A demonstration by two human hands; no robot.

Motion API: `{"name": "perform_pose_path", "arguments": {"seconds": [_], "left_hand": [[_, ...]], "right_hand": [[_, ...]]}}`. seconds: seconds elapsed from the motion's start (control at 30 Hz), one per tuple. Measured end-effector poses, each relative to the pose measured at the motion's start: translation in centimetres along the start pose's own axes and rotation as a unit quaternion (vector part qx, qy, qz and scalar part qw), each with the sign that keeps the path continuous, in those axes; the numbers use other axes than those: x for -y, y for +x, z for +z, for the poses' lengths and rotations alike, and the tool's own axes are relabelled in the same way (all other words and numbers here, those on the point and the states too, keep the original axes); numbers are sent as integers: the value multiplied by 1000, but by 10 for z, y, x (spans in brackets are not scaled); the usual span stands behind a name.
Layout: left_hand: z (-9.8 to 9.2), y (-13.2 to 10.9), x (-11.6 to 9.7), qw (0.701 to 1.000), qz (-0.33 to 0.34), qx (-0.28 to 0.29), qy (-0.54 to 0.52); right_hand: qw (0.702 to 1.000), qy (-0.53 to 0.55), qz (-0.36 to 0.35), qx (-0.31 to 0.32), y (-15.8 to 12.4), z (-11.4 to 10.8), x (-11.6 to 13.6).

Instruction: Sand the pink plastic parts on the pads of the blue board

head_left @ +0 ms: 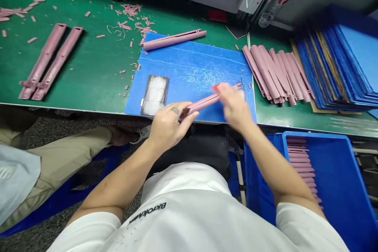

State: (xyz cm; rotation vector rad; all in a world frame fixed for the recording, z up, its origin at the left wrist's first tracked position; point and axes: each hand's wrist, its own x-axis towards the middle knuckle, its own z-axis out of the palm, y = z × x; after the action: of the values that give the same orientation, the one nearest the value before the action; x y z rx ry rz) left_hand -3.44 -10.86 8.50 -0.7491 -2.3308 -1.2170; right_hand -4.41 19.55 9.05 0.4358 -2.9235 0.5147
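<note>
Pink casing: gripped in left hand; at far end overlapped by blurred right hand, cannot tell its grasp.

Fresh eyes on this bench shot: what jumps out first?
Probably the long pink piece at centre, over the near edge of the blue mat, gripped by the left hand with the blurred right hand at its other end. Next, the row of pink pieces on the green table, between the mat and the stack of blue boards at far right. Then the pink scraps strewn behind the mat's left corner.
</note>
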Motion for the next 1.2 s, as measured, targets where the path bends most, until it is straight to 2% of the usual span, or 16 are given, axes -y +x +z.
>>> {"name": "perform_pose_path", "arguments": {"seconds": [0.07,0.13,0.23,0.33,0.4,0.47,0.5,0.53,0.63,0.67,0.77,0.83,0.93,1.03,1.13,1.2], "left_hand": [[-1,6,9,1000,-20,-1,4],[-2,16,21,999,-45,-7,8],[-5,29,32,993,-119,14,-20],[-9,33,27,985,-152,64,-59],[-10,32,18,988,-123,69,-60],[-10,28,10,992,-98,51,-56],[-10,27,8,993,-97,43,-55],[-9,25,7,993,-102,35,-53],[-7,19,5,993,-114,14,-27],[-6,18,4,994,-103,11,-19],[-5,14,-1,999,-51,10,-9],[-6,16,3,999,-49,9,-11],[-14,27,38,995,-99,24,3],[-30,52,104,992,-109,51,44],[-44,89,156,987,-78,76,122],[-40,123,163,971,-64,134,189]], "right_hand": [[993,-44,113,1,8,-5,-26],[986,-71,150,2,16,-7,-49],[992,-71,103,-7,23,0,-48],[994,-46,91,-32,22,12,1],[999,-8,4,-42,21,15,38],[993,29,-109,-23,25,13,54],[992,37,-124,-8,28,10,52],[995,34,-92,6,32,7,46],[997,7,73,13,36,1,23],[997,10,71,8,34,2,22],[994,43,-96,15,25,6,29],[994,22,-100,23,27,5,19],[996,-58,62,5,34,-3,-31],[991,-68,108,-44,22,-10,-75],[982,-32,125,-141,-12,-5,-85],[968,-7,150,-203,-33,5,-82]]}}
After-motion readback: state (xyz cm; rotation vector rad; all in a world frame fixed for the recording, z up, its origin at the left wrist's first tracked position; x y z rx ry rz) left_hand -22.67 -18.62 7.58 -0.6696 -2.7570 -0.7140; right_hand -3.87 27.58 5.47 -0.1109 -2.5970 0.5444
